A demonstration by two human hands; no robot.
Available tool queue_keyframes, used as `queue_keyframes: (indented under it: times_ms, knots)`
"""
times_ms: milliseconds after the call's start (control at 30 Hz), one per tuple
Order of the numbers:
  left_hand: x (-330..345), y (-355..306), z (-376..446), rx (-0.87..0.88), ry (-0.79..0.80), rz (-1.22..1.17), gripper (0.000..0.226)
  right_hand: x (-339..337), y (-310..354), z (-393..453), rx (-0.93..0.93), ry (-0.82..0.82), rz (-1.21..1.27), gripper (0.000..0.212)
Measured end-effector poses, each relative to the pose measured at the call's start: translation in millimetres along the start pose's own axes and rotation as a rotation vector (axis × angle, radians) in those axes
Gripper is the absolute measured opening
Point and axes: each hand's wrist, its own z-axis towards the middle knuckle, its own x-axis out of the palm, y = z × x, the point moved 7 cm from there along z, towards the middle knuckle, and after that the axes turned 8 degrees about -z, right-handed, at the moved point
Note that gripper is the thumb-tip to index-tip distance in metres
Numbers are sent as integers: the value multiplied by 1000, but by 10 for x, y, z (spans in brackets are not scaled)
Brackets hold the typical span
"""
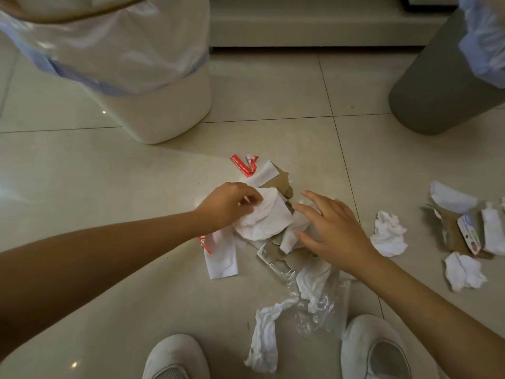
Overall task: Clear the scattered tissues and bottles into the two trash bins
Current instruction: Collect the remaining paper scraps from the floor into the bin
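Note:
My left hand (226, 205) pinches a crumpled white tissue (263, 220) lying on a heap of torn brown cardboard (281, 184) in the middle of the floor. My right hand (330, 228) hovers open just right of that tissue, fingers spread over a white paper scrap (292, 233). A white bin (153, 77) with a clear liner stands at the far left, a grey bin (437, 88) with a bluish liner at the far right. More crumpled tissues lie at the right (388, 233) and near my feet (263, 343). Crumpled clear plastic (319, 310) lies below the heap.
A red wrapper strip (243, 166) lies beyond the heap, and a flat white paper (221, 258) beside it. Another cardboard and tissue pile (461, 231) sits at the right edge. My two white shoes (175, 359) stand at the bottom. A low ledge (314, 26) runs behind the bins.

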Motion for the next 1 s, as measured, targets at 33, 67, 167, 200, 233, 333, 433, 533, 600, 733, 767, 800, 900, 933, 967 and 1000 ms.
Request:
queue_keyframes:
  times_ms: [33,67,167,200,233,333,433,533,600,733,767,800,900,933,967,1000]
  knots:
    - [18,-3,31,-16,17,49,41,8,-7,6,-1,-3,0,54]
    - [47,-5,59,-17,43,128,54,20,-16,8,-3,-3,-2,53]
    - [120,-51,114,22,80,355,81,79,-65,5,-4,12,-18,52]
    - [141,-59,128,19,84,380,82,102,-85,-3,1,25,-20,52]
    - [162,-53,143,-2,91,393,82,126,-102,-11,7,41,-21,53]
    - [176,-25,173,-71,95,401,73,207,-153,-44,25,99,-7,56]
    - [98,-56,172,-76,77,383,55,236,-217,-57,45,113,32,59]
    - [-88,-109,145,-68,44,316,44,212,-321,-21,74,109,66,61]
    - [-252,-131,127,-102,27,211,39,233,-347,0,40,157,42,66]
    - [-553,-168,105,-138,-35,-13,34,333,-251,14,-89,284,-36,78]
    - [-603,-180,106,-131,-44,-42,32,353,-228,21,-103,294,-55,79]
    - [-646,-191,107,-129,-48,-67,31,363,-208,22,-107,296,-73,80]
    - [-739,-192,109,-147,-63,-141,27,389,-163,18,-87,278,-82,85]
    - [-764,-194,106,-149,-80,-154,26,395,-130,16,-82,270,-81,89]
    - [-780,-194,102,-151,-94,-158,25,410,-87,6,-81,265,-85,93]
    - [-785,-199,94,-154,-101,-151,25,438,-36,-8,-86,269,-98,97]
